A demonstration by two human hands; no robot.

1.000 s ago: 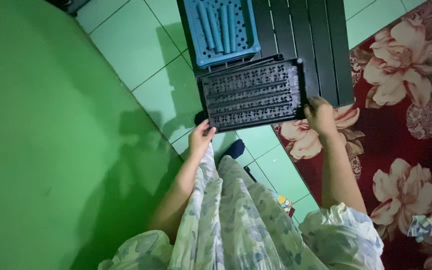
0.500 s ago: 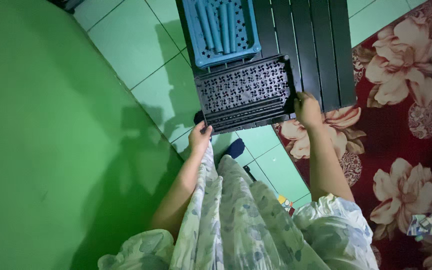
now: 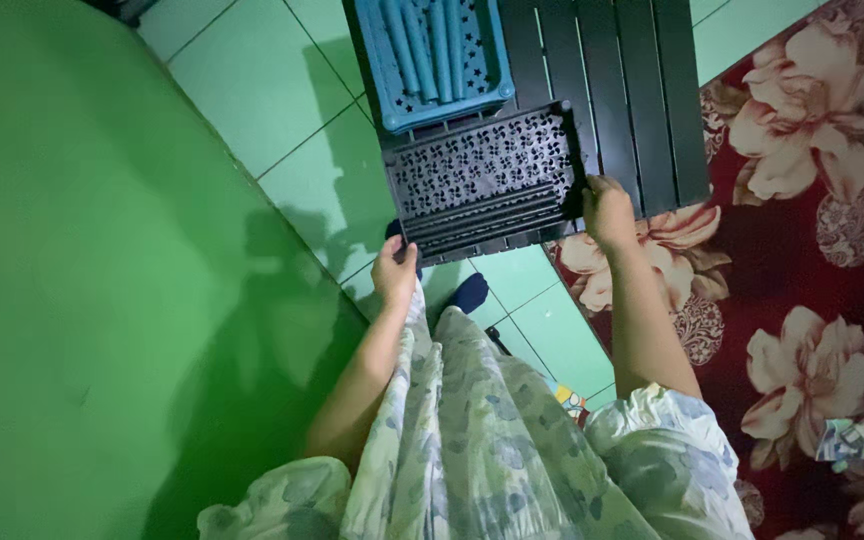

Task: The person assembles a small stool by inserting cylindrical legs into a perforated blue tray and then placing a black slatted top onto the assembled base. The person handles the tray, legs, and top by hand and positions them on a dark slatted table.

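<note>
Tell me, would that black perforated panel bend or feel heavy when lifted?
The black perforated panel probably stays stiff: it spans flat between the left hand and right hand. Its many cut-outs suggest plastic that is light for its size. Flat, it shouldn't roll.

matt black plastic tray (image 3: 487, 175), glossy floor tiles (image 3: 252, 95)

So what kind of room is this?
Probably a room in a home: pale green floor tiles, a dark red flowered carpet and a green wall. Both hands hold a black perforated plastic panel above a black slatted table.
</note>
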